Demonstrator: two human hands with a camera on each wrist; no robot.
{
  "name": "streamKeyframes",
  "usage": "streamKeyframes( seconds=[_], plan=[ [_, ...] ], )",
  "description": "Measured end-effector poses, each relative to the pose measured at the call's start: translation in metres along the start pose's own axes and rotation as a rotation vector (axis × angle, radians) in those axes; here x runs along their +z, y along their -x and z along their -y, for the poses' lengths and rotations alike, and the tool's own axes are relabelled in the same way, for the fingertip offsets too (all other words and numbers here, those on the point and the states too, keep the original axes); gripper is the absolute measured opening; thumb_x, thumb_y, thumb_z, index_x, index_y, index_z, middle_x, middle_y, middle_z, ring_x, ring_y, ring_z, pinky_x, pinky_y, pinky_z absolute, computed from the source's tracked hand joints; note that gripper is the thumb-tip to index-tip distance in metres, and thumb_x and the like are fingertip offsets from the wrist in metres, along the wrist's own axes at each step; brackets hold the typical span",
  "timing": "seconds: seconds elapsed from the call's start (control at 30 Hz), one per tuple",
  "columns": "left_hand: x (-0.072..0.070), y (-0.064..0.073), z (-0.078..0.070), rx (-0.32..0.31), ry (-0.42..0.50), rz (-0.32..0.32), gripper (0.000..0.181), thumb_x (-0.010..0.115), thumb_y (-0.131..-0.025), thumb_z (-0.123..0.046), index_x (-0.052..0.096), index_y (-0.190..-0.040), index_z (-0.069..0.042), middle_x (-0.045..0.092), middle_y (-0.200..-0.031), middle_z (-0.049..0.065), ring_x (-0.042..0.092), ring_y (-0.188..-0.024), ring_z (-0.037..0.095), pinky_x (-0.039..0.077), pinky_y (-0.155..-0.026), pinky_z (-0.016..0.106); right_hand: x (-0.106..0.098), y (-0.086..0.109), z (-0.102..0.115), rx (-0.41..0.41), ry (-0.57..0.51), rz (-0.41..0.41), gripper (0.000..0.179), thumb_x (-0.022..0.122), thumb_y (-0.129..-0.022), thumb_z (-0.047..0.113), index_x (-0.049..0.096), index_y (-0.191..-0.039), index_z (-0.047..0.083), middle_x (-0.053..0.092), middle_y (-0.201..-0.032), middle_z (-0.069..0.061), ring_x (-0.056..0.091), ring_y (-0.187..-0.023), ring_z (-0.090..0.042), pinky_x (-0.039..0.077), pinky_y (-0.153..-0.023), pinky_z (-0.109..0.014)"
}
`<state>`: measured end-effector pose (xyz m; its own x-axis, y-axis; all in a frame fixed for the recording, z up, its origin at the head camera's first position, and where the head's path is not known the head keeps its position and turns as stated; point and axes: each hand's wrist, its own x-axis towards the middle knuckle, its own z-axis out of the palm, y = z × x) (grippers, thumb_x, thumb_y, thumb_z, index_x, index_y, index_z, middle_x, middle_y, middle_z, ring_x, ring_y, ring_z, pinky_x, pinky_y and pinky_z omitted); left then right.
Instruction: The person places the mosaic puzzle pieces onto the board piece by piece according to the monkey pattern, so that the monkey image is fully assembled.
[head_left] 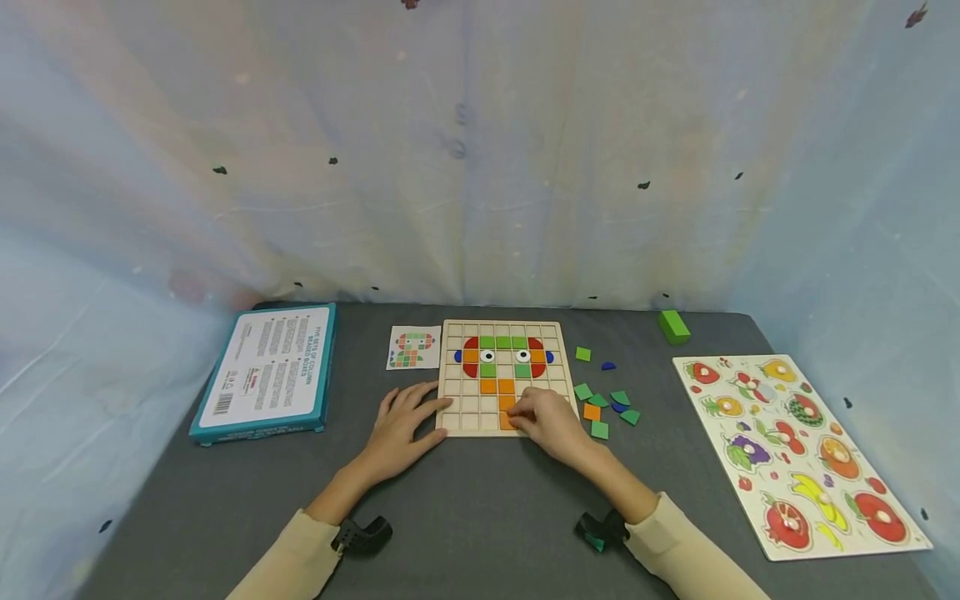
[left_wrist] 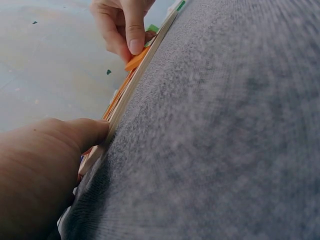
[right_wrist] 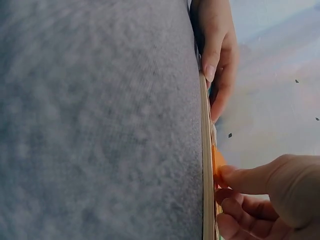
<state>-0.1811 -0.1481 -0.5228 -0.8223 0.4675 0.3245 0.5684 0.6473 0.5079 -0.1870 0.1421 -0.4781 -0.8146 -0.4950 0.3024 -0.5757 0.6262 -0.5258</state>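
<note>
A wooden grid board (head_left: 469, 421) lies on the grey table, with red, orange, green and blue tiles and two eye pieces forming a head shape. Below them, several orange tiles run down the middle columns. At the board's near edge, my right hand (head_left: 551, 423) pinches an orange square tile (left_wrist: 136, 61) between thumb and finger. In the left wrist view that tile stands tilted against the board's surface. My left hand (head_left: 405, 427) rests by the left edge, fingers spread and thumb touching the board's near left corner.
A small pattern card (head_left: 414, 347) lies left of the board. Loose green, blue and orange tiles (head_left: 599, 430) are scattered to its right. Farther out are a teal box (head_left: 266, 371) on the left, a green block (head_left: 673, 327) and a fruit puzzle board (head_left: 750, 492) on the right.
</note>
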Motion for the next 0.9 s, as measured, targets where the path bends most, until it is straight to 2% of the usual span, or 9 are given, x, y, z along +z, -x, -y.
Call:
streamKeyframes(
  seconds=[0.23, 0.43, 0.53, 0.7, 0.8, 0.9],
  plan=[
    [0.0, 0.0, 0.001, 0.001, -0.005, -0.001, 0.051, 0.066, -0.096, -0.039, 0.057, -0.143, -0.019, 0.041, -0.154, 0.012, 0.032, -0.143, 0.032, 0.01, -0.114, 0.066, 0.001, 0.0, 0.0, -0.081, 0.058, -0.009, 0.004, 0.08, -0.084, 0.005, 0.081, -0.086, 0.002, 0.062, -0.072, 0.002, 0.062, -0.067, -0.012, 0.05, -0.058, -0.02],
    [0.0, 0.0, 0.0, 0.004, -0.001, -0.003, 0.051, 0.066, -0.096, -0.038, 0.058, -0.143, -0.019, 0.041, -0.154, 0.012, 0.033, -0.142, 0.033, 0.011, -0.113, 0.066, -0.007, 0.001, -0.004, -0.072, 0.025, 0.02, 0.004, 0.077, -0.087, 0.005, 0.08, -0.089, 0.003, 0.064, -0.076, 0.002, 0.059, -0.067, -0.009, 0.048, -0.059, -0.021],
    [0.001, 0.001, -0.001, 0.007, 0.003, -0.002, 0.051, 0.067, -0.096, -0.038, 0.058, -0.143, -0.019, 0.041, -0.154, 0.013, 0.034, -0.142, 0.034, 0.011, -0.113, 0.066, -0.021, 0.001, -0.01, -0.016, 0.007, 0.0, 0.006, 0.075, -0.088, 0.004, 0.08, -0.091, 0.003, 0.067, -0.08, 0.001, 0.055, -0.066, -0.008, 0.047, -0.058, -0.023],
    [0.001, 0.001, -0.001, 0.007, -0.001, -0.001, 0.052, 0.067, -0.096, -0.038, 0.057, -0.143, -0.019, 0.041, -0.154, 0.012, 0.033, -0.142, 0.034, 0.011, -0.113, 0.066, -0.055, 0.008, -0.028, 0.16, 0.015, -0.046, 0.009, 0.074, -0.09, 0.005, 0.078, -0.097, 0.002, 0.07, -0.086, -0.002, 0.057, -0.069, -0.01, 0.048, -0.059, -0.027],
    [0.0, 0.001, -0.001, 0.007, 0.001, -0.002, 0.051, 0.067, -0.096, -0.038, 0.058, -0.143, -0.018, 0.041, -0.154, 0.012, 0.033, -0.142, 0.034, 0.011, -0.113, 0.066, -0.076, 0.016, -0.043, 0.244, 0.019, 0.005, 0.013, 0.072, -0.091, 0.005, 0.076, -0.102, 0.0, 0.071, -0.092, -0.006, 0.061, -0.074, -0.015, 0.051, -0.064, -0.033],
    [-0.001, 0.0, -0.001, 0.006, 0.005, -0.004, 0.051, 0.067, -0.096, -0.037, 0.058, -0.142, -0.018, 0.041, -0.154, 0.013, 0.033, -0.142, 0.034, 0.011, -0.113, 0.067, -0.094, 0.024, -0.06, 0.29, 0.023, 0.104, 0.015, 0.072, -0.09, 0.004, 0.075, -0.103, -0.002, 0.069, -0.088, -0.005, 0.06, -0.074, -0.017, 0.051, -0.065, -0.033]
  ],
)
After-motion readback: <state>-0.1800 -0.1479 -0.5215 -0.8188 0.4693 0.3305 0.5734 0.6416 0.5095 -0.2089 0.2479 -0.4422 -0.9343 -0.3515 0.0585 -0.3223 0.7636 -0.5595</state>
